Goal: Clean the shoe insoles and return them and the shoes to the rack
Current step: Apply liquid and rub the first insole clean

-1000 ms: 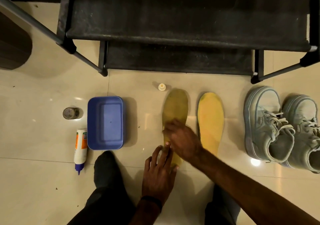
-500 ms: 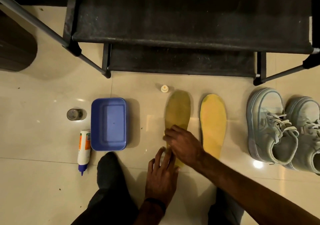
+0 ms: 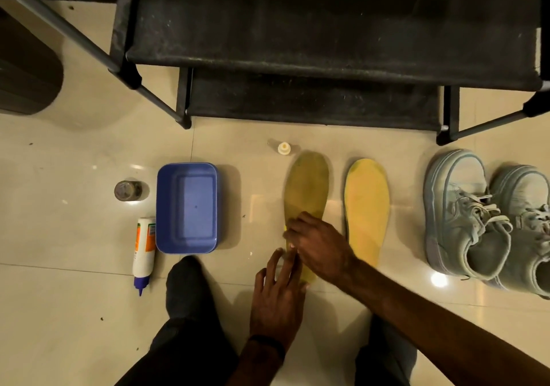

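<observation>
On the shiny tile floor, the right hand is pressing curled fingers on the soft, long dark-yellow insole, while the left hand is lying flat with fingers spread at its heel.

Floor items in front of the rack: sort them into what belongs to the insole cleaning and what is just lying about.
Belongs to the job:
darker insole, under the right hand and left hand
lighter insole
pair of shoes
rack
blue tub and squeeze bottle, probably cleaning supplies

Just lying about, apparently:
small white cap
small round jar, contents unclear
</observation>
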